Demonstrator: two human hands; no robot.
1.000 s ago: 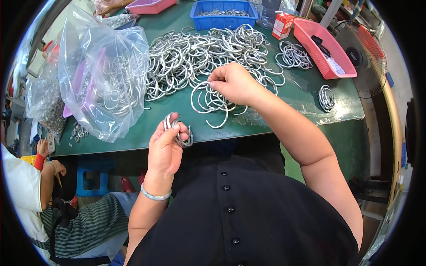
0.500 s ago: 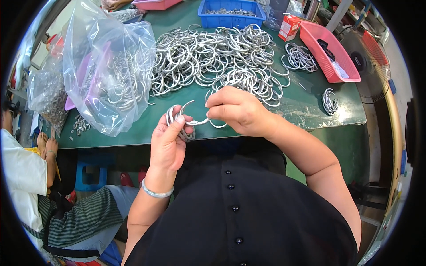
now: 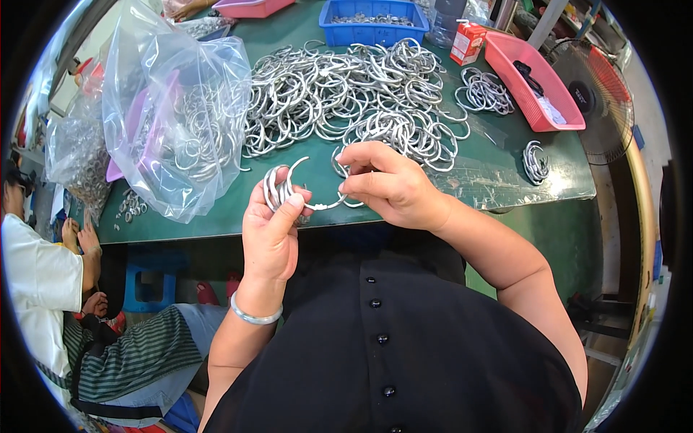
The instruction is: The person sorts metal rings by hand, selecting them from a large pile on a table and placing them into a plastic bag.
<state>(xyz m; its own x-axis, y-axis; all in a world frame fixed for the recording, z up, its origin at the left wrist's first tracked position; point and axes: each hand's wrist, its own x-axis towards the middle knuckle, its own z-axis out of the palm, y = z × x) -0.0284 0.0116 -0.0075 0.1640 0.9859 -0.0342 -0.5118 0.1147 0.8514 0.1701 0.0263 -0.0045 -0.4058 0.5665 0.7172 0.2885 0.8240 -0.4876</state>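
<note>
Green table, w/ large heap of silver rings across middle, clear plastic bag to L of heap. Nr front edge: R hand, thumb & fingertips pinched narrow; L hand, thumb pressed toward fingers. In L grip: small bundle of rings. Betw. hands: single C-shaped ring, one end in R pinch, far side by bundle, contact unclear. For good handling: keep L thumb firm, steer by pinched end, match curves, avoid snagging tips.

"Hidden?"
"My left grip covers parts of the rings."
"Cut off?"
"Pink tray, by the top edge."
"Too small?"
"Bits in the blue tray; can't tell what they are."
</note>
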